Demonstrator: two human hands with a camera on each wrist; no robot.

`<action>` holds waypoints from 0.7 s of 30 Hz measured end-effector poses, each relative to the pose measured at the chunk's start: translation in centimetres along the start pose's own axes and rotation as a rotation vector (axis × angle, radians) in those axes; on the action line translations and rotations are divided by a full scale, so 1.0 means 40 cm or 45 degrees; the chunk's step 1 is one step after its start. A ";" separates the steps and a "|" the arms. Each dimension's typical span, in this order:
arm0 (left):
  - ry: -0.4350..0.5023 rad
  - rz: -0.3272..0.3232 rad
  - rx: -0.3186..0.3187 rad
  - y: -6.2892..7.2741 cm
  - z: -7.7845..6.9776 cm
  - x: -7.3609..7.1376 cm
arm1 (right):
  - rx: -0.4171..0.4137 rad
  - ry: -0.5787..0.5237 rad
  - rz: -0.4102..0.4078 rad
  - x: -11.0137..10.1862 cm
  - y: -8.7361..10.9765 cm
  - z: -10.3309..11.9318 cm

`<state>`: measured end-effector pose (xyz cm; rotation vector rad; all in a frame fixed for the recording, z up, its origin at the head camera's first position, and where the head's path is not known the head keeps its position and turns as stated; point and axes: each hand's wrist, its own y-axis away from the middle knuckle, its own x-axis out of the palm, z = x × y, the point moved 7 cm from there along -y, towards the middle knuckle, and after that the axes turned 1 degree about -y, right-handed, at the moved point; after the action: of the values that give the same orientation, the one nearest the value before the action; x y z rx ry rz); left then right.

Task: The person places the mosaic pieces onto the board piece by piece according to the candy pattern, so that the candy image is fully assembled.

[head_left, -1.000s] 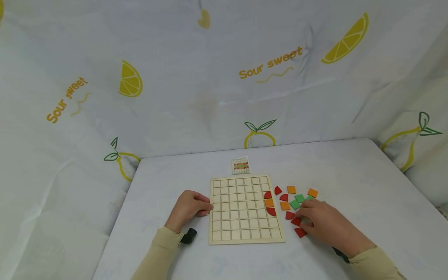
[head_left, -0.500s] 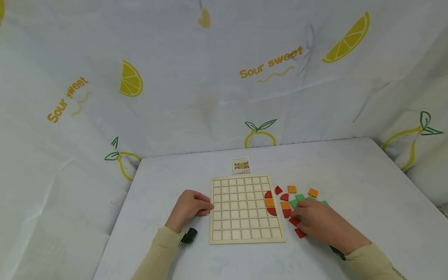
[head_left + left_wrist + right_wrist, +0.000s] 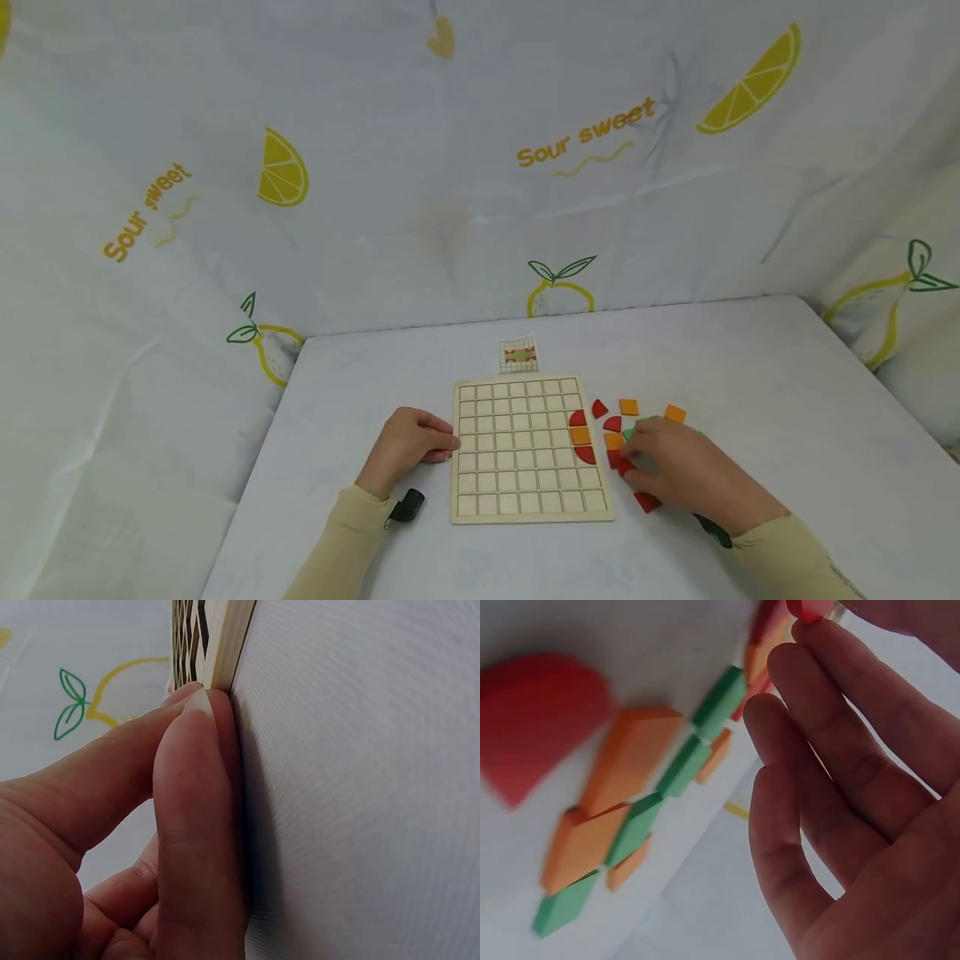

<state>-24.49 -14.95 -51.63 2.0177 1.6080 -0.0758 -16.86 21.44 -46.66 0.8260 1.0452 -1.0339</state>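
Note:
My left hand (image 3: 408, 442) pinches the left edge of a wooden grid board (image 3: 517, 487) between thumb and fingers; the left wrist view shows the thumb (image 3: 191, 795) at the board's side. Along the board's right side, an orange square (image 3: 580, 436) sits between two red quarter-circle pieces, one the upper red piece (image 3: 577, 418). Right of the board, my right hand (image 3: 686, 475) pinches a red quarter-circle piece (image 3: 808, 607) with thumb and index finger, low over the table. Its other fingers extend past it. Beside the held piece lie an orange square (image 3: 614, 441) and another red piece (image 3: 612, 459).
Loose red, orange and green pieces lie around my right hand, among them a red quarter-circle (image 3: 647, 501), an orange square (image 3: 675, 413) and a green square (image 3: 562, 904). A small pattern card (image 3: 518, 354) lies beyond the board. A lemon-print cloth backdrop (image 3: 375, 250) rises behind the table.
My right hand has shifted left toward the board. One red piece has slid up against the orange square, and a second red piece has followed leftward under the fingers. My left hand keeps its place.

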 end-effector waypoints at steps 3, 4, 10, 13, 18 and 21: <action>-0.010 -0.005 0.006 -0.002 0.000 -0.003 | -0.024 -0.048 -0.037 -0.014 -0.030 0.015; -0.015 -0.007 0.007 -0.002 0.000 -0.004 | -0.037 -0.068 -0.054 -0.018 -0.041 0.021; -0.031 -0.005 0.017 -0.001 -0.002 -0.007 | -0.075 -0.154 -0.083 -0.020 -0.118 0.057; -0.027 -0.002 0.022 -0.001 -0.001 -0.008 | -0.053 -0.161 -0.064 -0.012 -0.151 0.072; -0.012 0.000 0.019 0.000 0.002 -0.006 | -0.038 -0.114 -0.054 0.001 -0.188 0.093; -0.012 -0.005 0.018 0.000 0.002 -0.006 | -0.039 -0.103 -0.069 0.002 -0.198 0.101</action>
<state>-24.52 -15.21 -51.61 2.0219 1.6101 -0.0987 -23.21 15.27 -45.99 0.7286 1.0167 -1.0861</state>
